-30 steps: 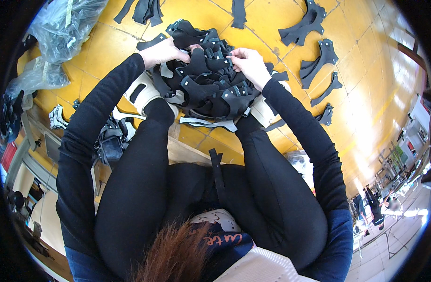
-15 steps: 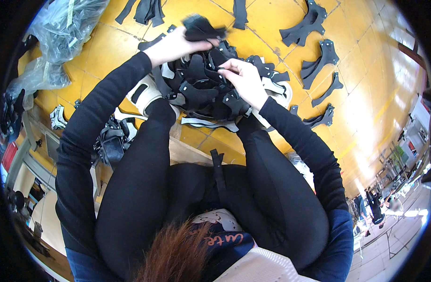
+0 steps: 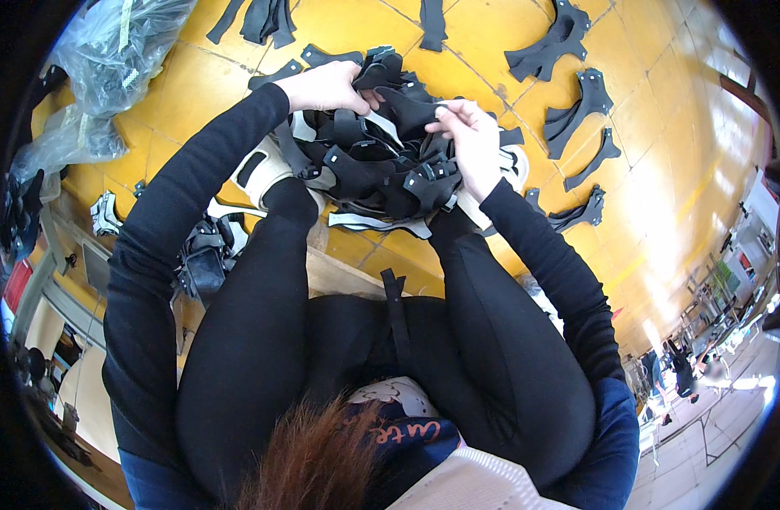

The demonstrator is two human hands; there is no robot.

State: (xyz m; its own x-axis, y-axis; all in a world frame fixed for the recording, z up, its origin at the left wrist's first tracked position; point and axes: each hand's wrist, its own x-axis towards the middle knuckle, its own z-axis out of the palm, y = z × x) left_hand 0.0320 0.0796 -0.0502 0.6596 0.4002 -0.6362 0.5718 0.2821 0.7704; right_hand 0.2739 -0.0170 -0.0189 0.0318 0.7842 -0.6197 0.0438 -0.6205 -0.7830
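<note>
I sit low over a yellow tiled floor, knees in black trousers on either side. A heap of black cut pieces (image 3: pixel 373 170) with grey edges lies between my feet. My left hand (image 3: pixel 326 87) grips a black piece (image 3: pixel 386 68) at the top of the heap. My right hand (image 3: pixel 471 136) pinches the other end of a black piece (image 3: pixel 407 109) stretched between both hands, just above the heap.
More black cut shapes (image 3: pixel 568 42) lie scattered on the floor at the top and right (image 3: pixel 585 106). Clear plastic bags (image 3: pixel 101 59) sit at the upper left. A dark bundle of pieces (image 3: pixel 203 255) rests by my left leg. My white shoes (image 3: pixel 258 170) flank the heap.
My left hand, raised with a piece half a second ago, has come back down to the heap. My right hand has moved up to meet it, and both now hold a piece together.
</note>
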